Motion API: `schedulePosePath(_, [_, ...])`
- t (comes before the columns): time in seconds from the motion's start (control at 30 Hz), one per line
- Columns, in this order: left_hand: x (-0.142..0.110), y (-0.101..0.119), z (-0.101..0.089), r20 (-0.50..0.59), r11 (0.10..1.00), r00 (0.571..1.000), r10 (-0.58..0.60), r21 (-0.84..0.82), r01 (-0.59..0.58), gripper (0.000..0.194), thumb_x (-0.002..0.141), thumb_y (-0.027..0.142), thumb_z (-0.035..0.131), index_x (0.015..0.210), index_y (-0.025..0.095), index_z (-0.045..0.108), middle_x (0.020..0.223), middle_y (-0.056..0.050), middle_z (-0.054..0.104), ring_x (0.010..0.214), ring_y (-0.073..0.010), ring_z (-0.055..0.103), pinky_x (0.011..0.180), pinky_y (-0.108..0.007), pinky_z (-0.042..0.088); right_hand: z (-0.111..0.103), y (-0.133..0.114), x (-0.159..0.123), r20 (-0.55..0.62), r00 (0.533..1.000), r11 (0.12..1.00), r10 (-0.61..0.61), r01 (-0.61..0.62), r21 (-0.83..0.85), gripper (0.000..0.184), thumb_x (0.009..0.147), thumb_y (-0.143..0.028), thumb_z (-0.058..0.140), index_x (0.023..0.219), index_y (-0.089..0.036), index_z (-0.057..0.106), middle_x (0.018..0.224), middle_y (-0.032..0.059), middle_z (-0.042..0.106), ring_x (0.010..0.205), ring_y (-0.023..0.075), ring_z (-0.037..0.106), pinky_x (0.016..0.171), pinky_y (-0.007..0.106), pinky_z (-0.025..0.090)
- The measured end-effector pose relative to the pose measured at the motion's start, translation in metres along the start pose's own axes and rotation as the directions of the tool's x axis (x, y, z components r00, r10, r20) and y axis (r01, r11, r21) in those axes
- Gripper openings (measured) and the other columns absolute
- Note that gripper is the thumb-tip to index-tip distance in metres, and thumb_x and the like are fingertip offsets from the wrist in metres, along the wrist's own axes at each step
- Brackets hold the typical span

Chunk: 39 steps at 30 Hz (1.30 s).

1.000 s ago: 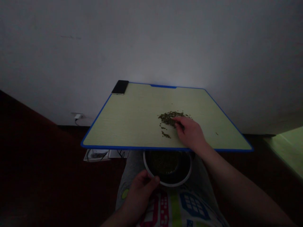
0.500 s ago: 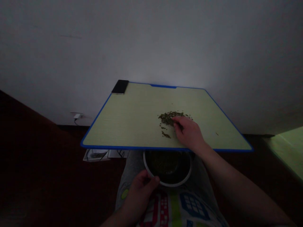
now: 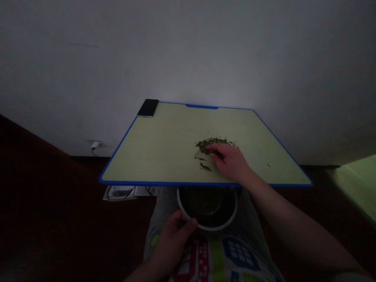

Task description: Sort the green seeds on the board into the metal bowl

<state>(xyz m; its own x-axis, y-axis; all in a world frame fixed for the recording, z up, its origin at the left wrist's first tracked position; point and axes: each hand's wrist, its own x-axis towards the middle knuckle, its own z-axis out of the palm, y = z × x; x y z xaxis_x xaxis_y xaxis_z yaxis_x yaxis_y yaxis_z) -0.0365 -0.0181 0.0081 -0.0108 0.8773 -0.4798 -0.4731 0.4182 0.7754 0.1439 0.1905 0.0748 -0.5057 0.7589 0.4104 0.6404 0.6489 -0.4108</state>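
Note:
A small pile of dark green beans lies on a pale green tabletop with a blue rim. My right hand rests on the table with its fingers curled over the near side of the pile. Just under the table's front edge a round bowl with a white rim sits on my lap and holds more beans. My left hand grips the bowl's near left rim, thumb on the edge.
A black phone lies at the table's far left corner. A white wall stands right behind the table. A plug and cable sit at the wall's base on the left, and a white box lies under the table.
My right hand's fingers have slid a little to the left into the bean pile. The left hand and the bowl have stayed in place.

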Motion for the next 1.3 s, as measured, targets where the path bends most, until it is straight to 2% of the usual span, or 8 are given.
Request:
schedulePosePath(0.17, [-0.001, 0.000, -0.002, 0.035, 1.000, 0.999, 0.001, -0.009, -0.001, 0.045, 0.067, 0.059, 0.097, 0.085, 0.021, 0.082, 0.082, -0.006, 0.086, 0.084, -0.0255, 0.078, 0.087, -0.037, 0.059, -0.006, -0.002, -0.003, 0.052, 0.998, 0.999, -0.035, 0.033, 0.033, 0.031, 0.095, -0.020, 0.057, 0.114, -0.024, 0.080, 0.113, 0.0078, 0.084, 0.105, 0.0266, 0.078, 0.095, 0.046, 0.062])
schedulePosePath(0.3, [0.000, -0.002, -0.004, 0.011, 1.000, 1.000, 0.010, 0.027, -0.011, 0.046, 0.068, 0.061, 0.096, 0.087, 0.021, 0.084, 0.083, -0.006, 0.086, 0.086, -0.0257, 0.078, 0.088, -0.037, 0.059, -0.009, 0.000, -0.006, 0.055, 0.998, 0.998, -0.033, 0.029, 0.058, 0.030, 0.094, -0.020, 0.059, 0.113, -0.026, 0.081, 0.109, 0.0063, 0.084, 0.100, 0.0253, 0.079, 0.091, 0.044, 0.063])
schedulePosePath(0.53, [-0.001, 0.003, 0.001, 0.022, 1.000, 1.000, -0.013, -0.028, 0.013, 0.050, 0.061, 0.062, 0.099, 0.085, 0.021, 0.082, 0.078, -0.006, 0.084, 0.085, -0.0277, 0.079, 0.090, -0.041, 0.060, -0.017, 0.007, -0.022, -0.084, 0.990, 0.992, 0.113, -0.107, 0.072, 0.028, 0.091, -0.025, 0.064, 0.113, -0.025, 0.082, 0.096, 0.0065, 0.084, 0.084, 0.0243, 0.078, 0.078, 0.041, 0.064])
schedulePosePath(0.73, [0.000, -0.004, -0.003, -0.016, 1.000, 1.000, -0.005, 0.024, 0.006, 0.049, 0.064, 0.062, 0.097, 0.083, 0.020, 0.081, 0.080, -0.005, 0.084, 0.081, -0.0246, 0.078, 0.082, -0.035, 0.060, -0.012, 0.005, -0.021, -0.045, 0.980, 0.976, 0.195, -0.189, 0.104, 0.028, 0.088, -0.023, 0.065, 0.111, -0.022, 0.082, 0.087, 0.0062, 0.082, 0.075, 0.0233, 0.077, 0.072, 0.038, 0.063])
schedulePosePath(0.83, [0.000, -0.006, -0.003, 0.005, 1.000, 1.000, -0.010, -0.014, 0.010, 0.049, 0.066, 0.060, 0.097, 0.089, 0.020, 0.082, 0.083, -0.005, 0.086, 0.083, -0.0256, 0.080, 0.084, -0.036, 0.061, -0.007, 0.001, -0.015, -0.013, 0.978, 0.972, 0.207, -0.204, 0.113, 0.029, 0.088, -0.022, 0.066, 0.112, -0.022, 0.082, 0.088, 0.0061, 0.083, 0.075, 0.0231, 0.076, 0.073, 0.039, 0.063])
schedulePosePath(0.97, [0.000, -0.004, -0.003, 0.003, 0.999, 1.000, -0.016, -0.044, 0.016, 0.046, 0.066, 0.058, 0.098, 0.087, 0.021, 0.081, 0.082, -0.004, 0.086, 0.086, -0.0257, 0.080, 0.087, -0.036, 0.060, -0.002, -0.005, -0.009, 0.019, 0.981, 0.976, 0.191, -0.192, 0.101, 0.031, 0.088, -0.021, 0.066, 0.114, -0.024, 0.082, 0.090, 0.0052, 0.083, 0.078, 0.0232, 0.077, 0.080, 0.041, 0.063])
schedulePosePath(1.3, [-0.001, -0.003, -0.004, 0.008, 0.999, 1.000, -0.014, -0.030, 0.014, 0.051, 0.065, 0.061, 0.097, 0.094, 0.020, 0.084, 0.090, -0.009, 0.089, 0.094, -0.0323, 0.082, 0.097, -0.046, 0.060, -0.007, -0.016, 0.005, 0.160, 0.982, 0.993, 0.098, -0.106, 0.042, 0.034, 0.092, -0.014, 0.064, 0.120, -0.022, 0.082, 0.111, 0.0076, 0.085, 0.099, 0.0248, 0.079, 0.094, 0.041, 0.061])
